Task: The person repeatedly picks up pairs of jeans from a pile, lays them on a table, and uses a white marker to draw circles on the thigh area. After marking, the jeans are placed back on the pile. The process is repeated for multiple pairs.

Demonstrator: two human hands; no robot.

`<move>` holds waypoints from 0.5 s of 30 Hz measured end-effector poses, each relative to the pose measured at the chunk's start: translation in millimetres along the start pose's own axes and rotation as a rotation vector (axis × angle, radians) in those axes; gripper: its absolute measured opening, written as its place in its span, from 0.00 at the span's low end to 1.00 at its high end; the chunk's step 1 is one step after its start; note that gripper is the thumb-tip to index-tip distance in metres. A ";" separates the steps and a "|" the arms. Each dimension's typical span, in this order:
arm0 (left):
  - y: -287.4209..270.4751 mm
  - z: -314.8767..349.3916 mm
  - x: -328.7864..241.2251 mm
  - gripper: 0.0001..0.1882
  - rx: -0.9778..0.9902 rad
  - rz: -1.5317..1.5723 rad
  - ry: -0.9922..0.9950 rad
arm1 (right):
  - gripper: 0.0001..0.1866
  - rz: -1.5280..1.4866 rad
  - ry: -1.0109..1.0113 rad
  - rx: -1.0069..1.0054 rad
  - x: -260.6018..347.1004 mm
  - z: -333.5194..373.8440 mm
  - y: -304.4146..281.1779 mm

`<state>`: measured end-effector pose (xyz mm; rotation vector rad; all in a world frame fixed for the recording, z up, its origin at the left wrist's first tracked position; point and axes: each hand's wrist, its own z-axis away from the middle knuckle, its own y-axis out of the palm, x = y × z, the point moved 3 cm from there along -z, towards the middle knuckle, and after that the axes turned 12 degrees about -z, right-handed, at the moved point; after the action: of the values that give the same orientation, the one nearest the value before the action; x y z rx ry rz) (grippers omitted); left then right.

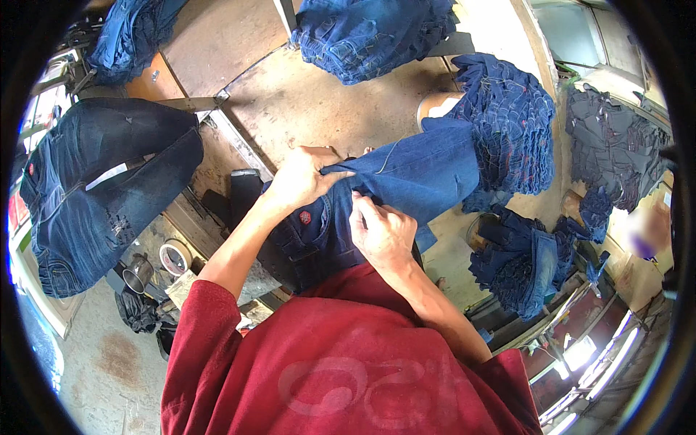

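Note:
A pair of blue jeans (428, 170) lies across my lap and stretches away to the right toward a stack of denim. My left hand (308, 176) pinches a fold of the jeans along their upper edge, thumb pointing right. Just below and to the right, my right hand (384, 230) is closed on the same denim, its fingers curled against the cloth. Whether a small tool sits in the right fingers is hidden. A round red patch (305, 217) shows on the denim beneath my left wrist. A loose thread trails over the cloth right of my left hand.
Dark jeans (109, 181) hang over a support at the left. A denim pile (373, 36) is at the far side, a tall stack (507, 123) at right, more bundles (522, 261) below it. A tape roll (175, 257) and metal cup (138, 274) sit at lower left.

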<state>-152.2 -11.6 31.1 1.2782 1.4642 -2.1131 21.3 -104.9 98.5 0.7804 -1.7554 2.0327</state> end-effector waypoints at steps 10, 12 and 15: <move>2.2 1.3 4.7 0.12 -0.056 0.012 0.043 | 0.04 -0.056 0.025 -0.012 -6.8 -3.8 2.1; 2.8 1.5 5.1 0.11 -0.038 0.021 0.016 | 0.03 -0.021 0.018 0.014 -6.9 -2.2 0.4; 2.6 0.8 4.4 0.10 -0.055 0.008 0.030 | 0.05 -0.149 0.009 -0.036 -8.1 -1.0 -3.8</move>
<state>-153.5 -12.4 26.2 1.2989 1.5163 -2.0422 29.8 -102.5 96.5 0.8628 -1.6715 1.9002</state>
